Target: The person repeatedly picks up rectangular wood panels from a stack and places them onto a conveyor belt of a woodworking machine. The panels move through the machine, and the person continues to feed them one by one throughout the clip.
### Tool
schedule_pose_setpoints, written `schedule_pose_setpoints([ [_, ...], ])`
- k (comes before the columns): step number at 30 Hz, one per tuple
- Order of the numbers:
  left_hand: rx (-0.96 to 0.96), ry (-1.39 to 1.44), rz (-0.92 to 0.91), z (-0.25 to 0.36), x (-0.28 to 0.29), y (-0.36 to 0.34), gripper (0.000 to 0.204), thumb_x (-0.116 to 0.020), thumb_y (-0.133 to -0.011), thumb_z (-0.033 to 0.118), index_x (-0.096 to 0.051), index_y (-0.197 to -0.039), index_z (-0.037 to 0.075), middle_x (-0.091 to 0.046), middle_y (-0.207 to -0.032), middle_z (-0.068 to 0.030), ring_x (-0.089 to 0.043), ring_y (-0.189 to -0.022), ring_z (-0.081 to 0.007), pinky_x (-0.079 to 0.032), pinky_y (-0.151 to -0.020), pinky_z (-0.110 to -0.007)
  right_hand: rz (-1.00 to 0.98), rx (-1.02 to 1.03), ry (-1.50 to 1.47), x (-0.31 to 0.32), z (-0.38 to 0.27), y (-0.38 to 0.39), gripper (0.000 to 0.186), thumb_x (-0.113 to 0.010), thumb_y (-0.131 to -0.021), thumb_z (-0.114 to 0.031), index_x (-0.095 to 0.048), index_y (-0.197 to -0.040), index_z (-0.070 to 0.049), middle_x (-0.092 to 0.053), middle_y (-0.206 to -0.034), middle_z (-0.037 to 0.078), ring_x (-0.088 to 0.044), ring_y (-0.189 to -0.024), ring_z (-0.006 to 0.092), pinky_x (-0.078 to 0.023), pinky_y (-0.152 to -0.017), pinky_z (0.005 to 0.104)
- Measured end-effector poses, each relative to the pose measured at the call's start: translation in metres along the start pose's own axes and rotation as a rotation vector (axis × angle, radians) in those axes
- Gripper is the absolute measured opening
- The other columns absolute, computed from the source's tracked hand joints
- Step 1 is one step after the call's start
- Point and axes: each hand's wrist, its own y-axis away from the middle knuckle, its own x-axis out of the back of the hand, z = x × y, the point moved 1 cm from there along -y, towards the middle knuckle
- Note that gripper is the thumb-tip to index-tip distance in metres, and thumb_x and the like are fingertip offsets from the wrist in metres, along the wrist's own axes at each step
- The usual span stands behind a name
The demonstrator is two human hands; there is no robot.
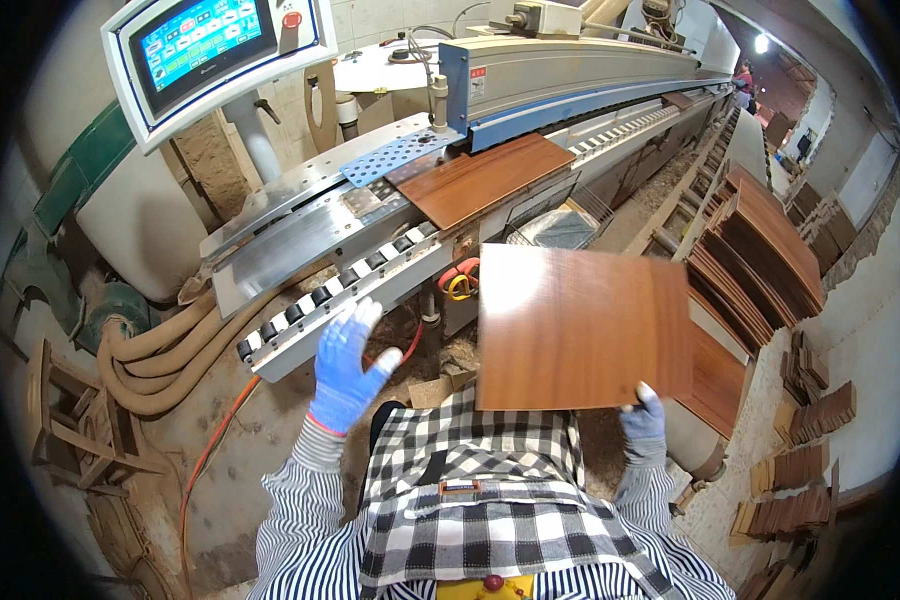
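Note:
A reddish-brown wood panel [582, 328] is held up in front of my apron, gripped at its lower right corner by my right hand [646, 412] in a blue and white glove. Most of those fingers are hidden behind the panel. My left hand [350, 362], gloved the same way, is raised with nothing in it, fingers stretched and thumb apart. It is beside the black and white roller track [325, 293] of a long edge banding machine [580, 85]. Another brown panel [485, 180] lies flat on the machine, partly under its blue-edged beam.
A control screen [206, 45] stands at the upper left. Stacked brown panels [760, 245] rest on a roller conveyor at right, with bundles of strips [795, 465] on the floor. Orange-handled scissors [460, 280] hang at the machine's side. Hoses [160, 375] and a wooden stool [75, 425] are at left.

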Motion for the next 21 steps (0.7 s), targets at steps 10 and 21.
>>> schedule_pose_setpoints([
  [10,0.143,-0.283,-0.168,0.012,0.055,0.063,0.075,-0.068,-0.073,0.057,-0.054,-0.127,0.007,-0.04,-0.14,-0.0211,-0.03,-0.134,-0.0406,-0.021,-0.111,-0.053,-0.493,-0.29,0.38,-0.216,0.107,-0.05,0.021,-0.061,-0.091,-0.016,-0.057,-0.103,0.001,-0.064,-0.088,0.006,-0.066,-0.074,0.0129,-0.055,-0.056,0.0202],
  [21,0.259,-0.415,0.079,-0.081,0.04,0.03,0.061,-0.072,-0.077,0.041,-0.057,-0.123,0.004,-0.051,-0.132,-0.0175,-0.041,-0.128,-0.0346,-0.023,-0.111,-0.047,-0.327,-0.109,0.382,-0.121,0.071,-0.078,0.06,-0.062,-0.088,-0.022,-0.038,-0.136,0.004,-0.056,-0.121,0.021,-0.062,-0.094,0.0255,-0.053,-0.085,0.037],
])
